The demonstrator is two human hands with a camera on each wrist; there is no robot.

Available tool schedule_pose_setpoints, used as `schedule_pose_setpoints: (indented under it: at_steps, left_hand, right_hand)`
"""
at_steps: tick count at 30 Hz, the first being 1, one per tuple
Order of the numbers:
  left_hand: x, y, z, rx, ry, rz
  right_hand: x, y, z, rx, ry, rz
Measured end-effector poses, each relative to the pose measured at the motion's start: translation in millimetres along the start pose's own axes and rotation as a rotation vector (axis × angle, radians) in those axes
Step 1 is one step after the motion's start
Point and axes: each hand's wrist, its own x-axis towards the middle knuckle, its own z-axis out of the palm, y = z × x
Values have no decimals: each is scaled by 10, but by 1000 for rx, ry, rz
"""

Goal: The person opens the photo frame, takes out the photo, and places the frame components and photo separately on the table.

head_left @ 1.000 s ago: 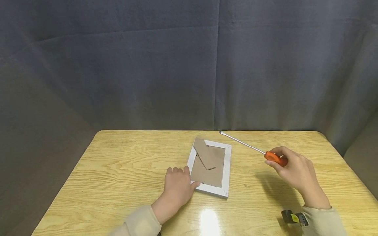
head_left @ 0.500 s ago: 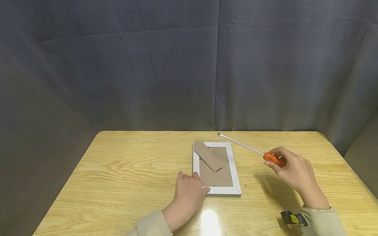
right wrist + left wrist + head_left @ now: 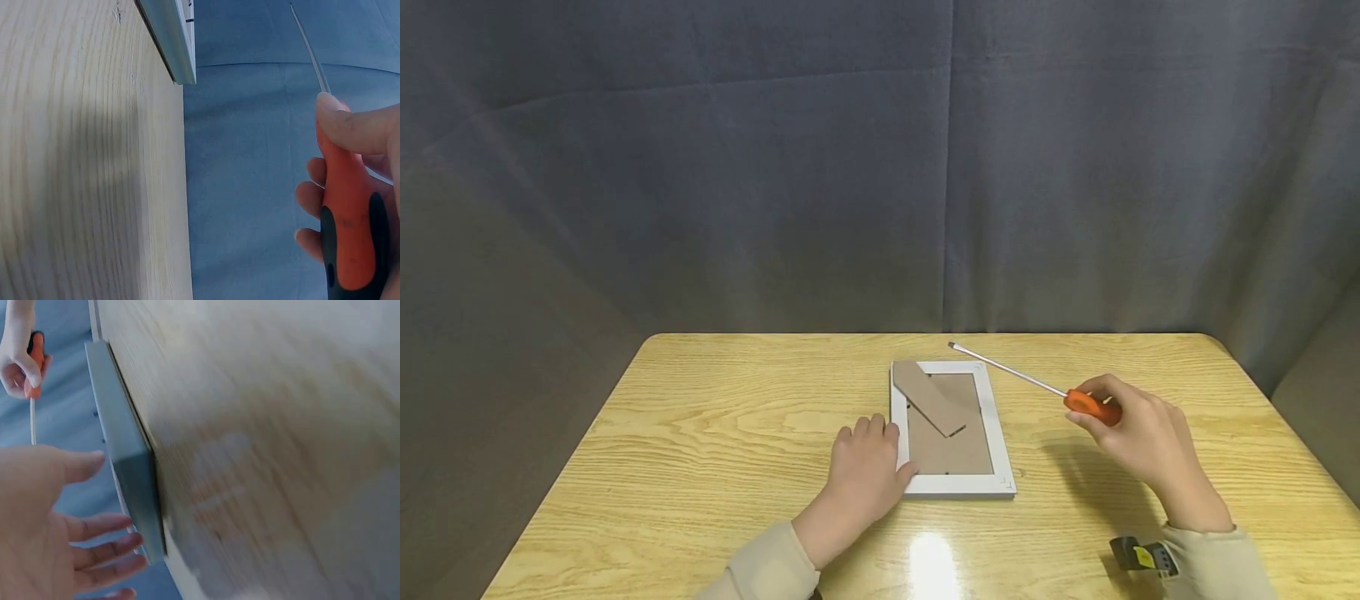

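Observation:
A white picture frame [image 3: 1003, 442] lies face down on the table, its brown backing board [image 3: 947, 458] and slanted easel leg [image 3: 928, 400] facing up. At its near left corner is my left hand [image 3: 861, 475], the fingers along the left side and the thumb by the bottom edge. In the left wrist view those fingers look fairly straight beside the frame [image 3: 119, 412]; whether they touch it is hard to tell. My right hand [image 3: 1150, 429] grips a flathead screwdriver [image 3: 1081, 403] by its orange handle above the table, the shaft pointing left over the frame's far edge.
The wooden table [image 3: 715, 433] has a bright light reflection near its front. A dark grey curtain [image 3: 805, 200] hangs behind it. A black strap device [image 3: 1138, 554] sits at the right sleeve.
The frame has shifted right and turned straighter to the table. My left hand moved right with it, then slid back a little left. The right hand with the screwdriver drifted slightly left.

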Motion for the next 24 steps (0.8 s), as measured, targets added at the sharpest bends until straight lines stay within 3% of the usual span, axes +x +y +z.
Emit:
schedule_pose_setpoints:
  at_steps: [5,10,24]
  left_hand:
    - [54,-123,66,-96,-4,20]
    - [104,-223,135,-150,-62,54]
    - [164,-402,203,-280,-183,114]
  right_hand:
    - [0,-24,31,-7,-24,-10]
    - [2,-55,48,-26,-43,-25]
    - [23,-244,44,-71,-197,-45]
